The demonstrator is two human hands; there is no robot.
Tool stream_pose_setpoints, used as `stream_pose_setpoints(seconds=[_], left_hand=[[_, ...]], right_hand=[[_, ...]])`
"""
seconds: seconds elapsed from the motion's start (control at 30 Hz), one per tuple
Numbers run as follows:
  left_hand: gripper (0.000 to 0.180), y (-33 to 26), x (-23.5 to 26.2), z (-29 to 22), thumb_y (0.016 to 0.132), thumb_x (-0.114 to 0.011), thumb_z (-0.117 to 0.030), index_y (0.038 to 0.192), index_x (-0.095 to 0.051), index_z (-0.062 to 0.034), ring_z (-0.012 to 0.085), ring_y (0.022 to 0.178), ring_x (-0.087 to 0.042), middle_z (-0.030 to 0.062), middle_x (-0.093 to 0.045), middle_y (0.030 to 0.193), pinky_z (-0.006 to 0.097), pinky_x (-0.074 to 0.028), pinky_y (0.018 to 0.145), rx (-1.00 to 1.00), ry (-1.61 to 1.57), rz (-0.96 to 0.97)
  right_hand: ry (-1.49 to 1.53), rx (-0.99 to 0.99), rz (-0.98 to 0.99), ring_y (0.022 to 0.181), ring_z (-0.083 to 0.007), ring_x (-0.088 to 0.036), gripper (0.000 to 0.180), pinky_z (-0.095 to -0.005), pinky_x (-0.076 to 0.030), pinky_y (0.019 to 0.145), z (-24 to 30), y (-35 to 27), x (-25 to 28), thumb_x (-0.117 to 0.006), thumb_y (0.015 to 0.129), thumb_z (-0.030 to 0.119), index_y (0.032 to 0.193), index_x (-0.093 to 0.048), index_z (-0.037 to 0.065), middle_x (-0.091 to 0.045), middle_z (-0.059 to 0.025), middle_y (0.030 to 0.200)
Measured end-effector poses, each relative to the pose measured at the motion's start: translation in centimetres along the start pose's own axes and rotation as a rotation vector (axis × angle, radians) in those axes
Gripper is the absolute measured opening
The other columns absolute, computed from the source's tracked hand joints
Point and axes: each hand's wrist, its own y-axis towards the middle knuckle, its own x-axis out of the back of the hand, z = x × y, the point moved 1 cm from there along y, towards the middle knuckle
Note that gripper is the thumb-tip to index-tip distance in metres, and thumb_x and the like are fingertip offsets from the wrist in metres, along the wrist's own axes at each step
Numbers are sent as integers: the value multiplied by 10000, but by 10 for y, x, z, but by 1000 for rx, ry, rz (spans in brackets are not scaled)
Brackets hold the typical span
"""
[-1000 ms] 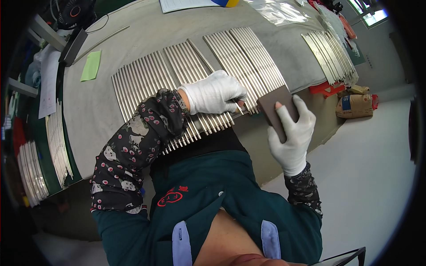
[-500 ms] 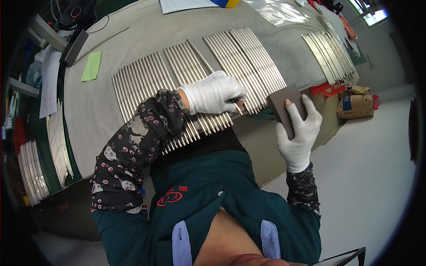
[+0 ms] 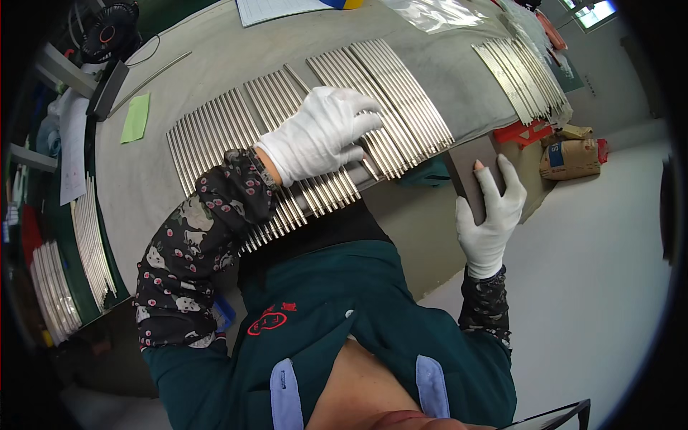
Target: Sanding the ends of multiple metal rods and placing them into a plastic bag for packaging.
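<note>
Slim silver metal rods (image 3: 215, 125) lie side by side in groups across the grey table, their near ends reaching its front edge. My left hand (image 3: 322, 132), in a white glove, rests over the middle group with its fingers apart. Its thumb is beside a rod (image 3: 370, 169) that sits at the gap before the right-hand group (image 3: 390, 93). Off the table's edge to the right, my gloved right hand (image 3: 491, 222) grips a dark grey-brown block (image 3: 469, 172), with fingers along its face; a bare fingertip shows through the glove.
More rods are stacked at the far right (image 3: 519, 82) and at the left (image 3: 93, 244). A green paper slip (image 3: 135, 118), a long thin rod (image 3: 150, 82) and a clear plastic bag (image 3: 433, 14) lie on the table. A small fan (image 3: 107, 32) stands back left; a brown sack (image 3: 570, 159) is right.
My left hand has lifted off the rod end and moved up and left, its fingers spreading. The right hand still holds the block, slightly lower and to the right.
</note>
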Motion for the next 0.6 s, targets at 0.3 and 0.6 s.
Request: stream_pose_setpoints(seconds=[0.3,0.6], left_hand=[[665,-18,-5,20,909,-456,-508,1416,-377,-83,369,1363,-311,231,-315,1468,509,-241,1114,226,408,355],[641,2,-14,19,926,-436,-519,1417,-390,-109,329,1390,-280,200,-302,1490,497,-231,1120,256,406,357]], right_hand=[[491,353,349,1060,-376,-492,544,-433,-446,872,67,-10,-25,-699,604,95,1140,-604,74,-489,-247,1227],[434,286,235,1050,-379,-512,556,-440,-438,886,56,-1,-23,-706,578,138,1125,-612,96,-470,-234,1257]])
